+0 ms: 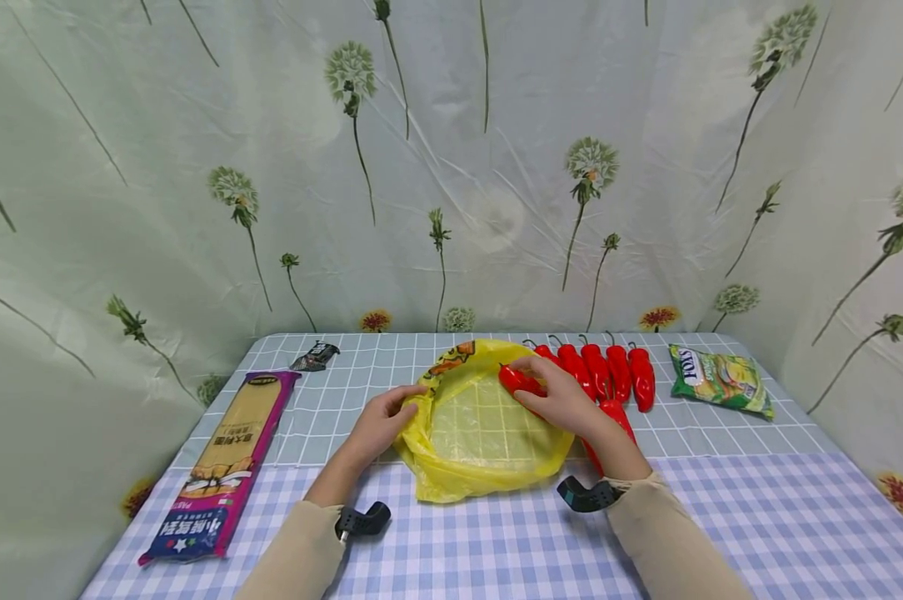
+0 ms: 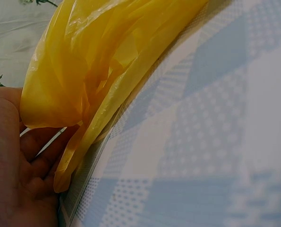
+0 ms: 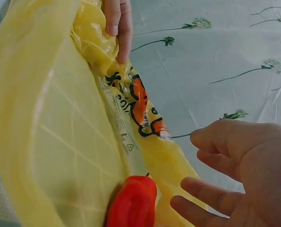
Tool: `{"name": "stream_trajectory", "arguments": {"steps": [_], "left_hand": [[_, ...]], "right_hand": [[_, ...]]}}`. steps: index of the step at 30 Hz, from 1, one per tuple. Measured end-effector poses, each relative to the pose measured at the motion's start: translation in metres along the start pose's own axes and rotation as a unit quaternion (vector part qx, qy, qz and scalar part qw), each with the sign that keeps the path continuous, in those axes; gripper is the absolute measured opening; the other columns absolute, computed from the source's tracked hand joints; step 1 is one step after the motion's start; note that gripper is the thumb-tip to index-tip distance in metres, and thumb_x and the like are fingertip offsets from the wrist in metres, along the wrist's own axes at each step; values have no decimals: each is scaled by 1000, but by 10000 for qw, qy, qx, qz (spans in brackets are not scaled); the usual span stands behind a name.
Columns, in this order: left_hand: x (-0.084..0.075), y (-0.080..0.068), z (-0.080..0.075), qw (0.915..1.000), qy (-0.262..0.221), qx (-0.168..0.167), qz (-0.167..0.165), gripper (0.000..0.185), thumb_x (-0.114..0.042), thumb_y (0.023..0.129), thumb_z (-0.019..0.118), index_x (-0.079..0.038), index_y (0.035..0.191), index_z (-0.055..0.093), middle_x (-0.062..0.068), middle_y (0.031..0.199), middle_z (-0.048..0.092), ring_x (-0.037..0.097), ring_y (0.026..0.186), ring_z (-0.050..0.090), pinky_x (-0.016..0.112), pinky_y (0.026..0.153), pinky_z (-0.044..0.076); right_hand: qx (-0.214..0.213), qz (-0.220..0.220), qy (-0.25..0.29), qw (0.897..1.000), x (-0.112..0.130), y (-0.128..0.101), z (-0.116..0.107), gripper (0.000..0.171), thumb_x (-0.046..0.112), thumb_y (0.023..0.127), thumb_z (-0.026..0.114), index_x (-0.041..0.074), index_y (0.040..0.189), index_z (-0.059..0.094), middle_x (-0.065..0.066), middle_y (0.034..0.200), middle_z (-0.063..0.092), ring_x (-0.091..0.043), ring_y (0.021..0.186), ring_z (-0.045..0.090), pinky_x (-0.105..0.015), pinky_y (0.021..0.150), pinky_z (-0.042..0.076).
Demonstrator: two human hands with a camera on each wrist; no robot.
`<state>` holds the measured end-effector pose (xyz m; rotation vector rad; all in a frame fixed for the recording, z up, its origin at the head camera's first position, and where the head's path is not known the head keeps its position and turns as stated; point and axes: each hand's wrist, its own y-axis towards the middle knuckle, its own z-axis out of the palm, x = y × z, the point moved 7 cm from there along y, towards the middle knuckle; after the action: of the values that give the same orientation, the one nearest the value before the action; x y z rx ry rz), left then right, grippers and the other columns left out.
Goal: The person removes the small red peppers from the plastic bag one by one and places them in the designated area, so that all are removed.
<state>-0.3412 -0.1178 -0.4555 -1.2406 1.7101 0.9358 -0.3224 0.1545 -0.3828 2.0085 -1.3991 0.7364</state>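
Note:
A yellow plastic bag (image 1: 489, 479) lies spread with its mouth up, dark and orange print on its far rim. My left hand (image 1: 382, 421) pinches the bag's left rim between thumb and fingers; the left wrist view shows the gathered yellow film (image 2: 83, 85) at that hand. One red chili pepper (image 1: 517, 381) lies inside the bag at its right side. Over that pepper is my right hand (image 1: 560, 400), fingers spread and loosely bent. In the right wrist view the pepper (image 3: 133, 201) lies apart from these fingers (image 3: 211, 191).
Several more red peppers (image 1: 618, 371) lie in a row right of the bag, some partly behind my right forearm. Farther right is a green Fox's candy bag (image 1: 721, 382). A pasta pack (image 1: 222, 467) and a small black packet (image 1: 315, 357) lie to the left.

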Motion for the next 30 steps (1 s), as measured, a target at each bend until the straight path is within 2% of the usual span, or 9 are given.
{"name": "stream_trajectory", "arguments": {"steps": [12, 18, 23, 27, 30], "left_hand": [[4, 0, -2, 9999, -85, 75, 27, 33, -19, 103, 55, -16, 135, 63, 10, 143, 59, 23, 123, 59, 27, 96, 53], [6, 2, -1, 10000, -69, 52, -38, 32, -18, 103, 55, -19, 134, 64, 8, 143, 59, 21, 120, 60, 24, 93, 54], [4, 1, 0, 9999, -70, 97, -34, 32, -19, 102, 55, -19, 134, 64, 9, 143, 59, 22, 122, 59, 31, 97, 54], [2, 1, 0, 9999, -96, 115, 39, 33, -20, 102, 55, -17, 135, 63, 11, 143, 58, 24, 123, 58, 33, 98, 54], [1, 1, -1, 9998, -102, 107, 92, 34, -20, 103, 55, -15, 136, 62, 12, 143, 58, 25, 123, 58, 31, 96, 53]], "right_hand": [[163, 190, -281, 9993, -8, 2, 12, 57, 19, 93, 69, 13, 146, 48, -13, 147, 52, -35, 131, 50, -55, 106, 49], [245, 93, -598, 9979, -8, 2, 14, 56, 21, 93, 68, 12, 145, 49, -14, 148, 52, -36, 134, 49, -56, 110, 44], [289, -24, -735, 9969, -9, 2, 16, 55, 19, 93, 68, 8, 144, 51, -16, 147, 53, -38, 137, 46, -58, 115, 37], [372, -223, -860, 9954, -10, 3, 19, 51, 17, 93, 67, 5, 141, 53, -18, 144, 55, -39, 136, 48, -57, 114, 37], [411, -266, -899, 9947, -10, 3, 21, 49, 18, 94, 66, 5, 140, 54, -17, 143, 56, -39, 135, 48, -57, 114, 38]]}}
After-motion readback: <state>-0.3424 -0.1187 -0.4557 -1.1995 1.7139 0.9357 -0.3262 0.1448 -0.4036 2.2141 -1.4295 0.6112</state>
